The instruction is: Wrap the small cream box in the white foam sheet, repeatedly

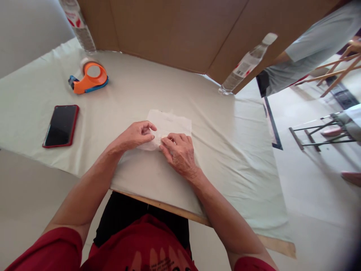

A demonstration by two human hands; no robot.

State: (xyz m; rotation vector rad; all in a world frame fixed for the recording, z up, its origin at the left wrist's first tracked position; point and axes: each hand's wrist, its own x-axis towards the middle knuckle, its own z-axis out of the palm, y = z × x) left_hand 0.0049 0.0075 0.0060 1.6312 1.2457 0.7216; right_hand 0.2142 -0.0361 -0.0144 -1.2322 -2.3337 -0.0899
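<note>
A thin white sheet of tissue paper point(173, 120) lies on the cloth-covered table in front of me, its near edge crumpled. My left hand point(138, 134) is at the paper's left side, thumb and index finger apart with a gap between them. Curled over the near part of the sheet, my right hand point(179, 150) has its thumb and fingertips closed on the paper. A small pale lump point(160, 140) shows between the two hands; whether it is bunched paper or something wrapped in it I cannot tell.
An orange tape dispenser point(81, 86) and a red-cased phone point(61, 126) lie to the left. A tall cardboard panel point(169, 34) stands behind, with water bottles point(239, 71) at both ends. Beyond it at right are a person's sleeve point(318, 41) and a folding stool point(324, 133).
</note>
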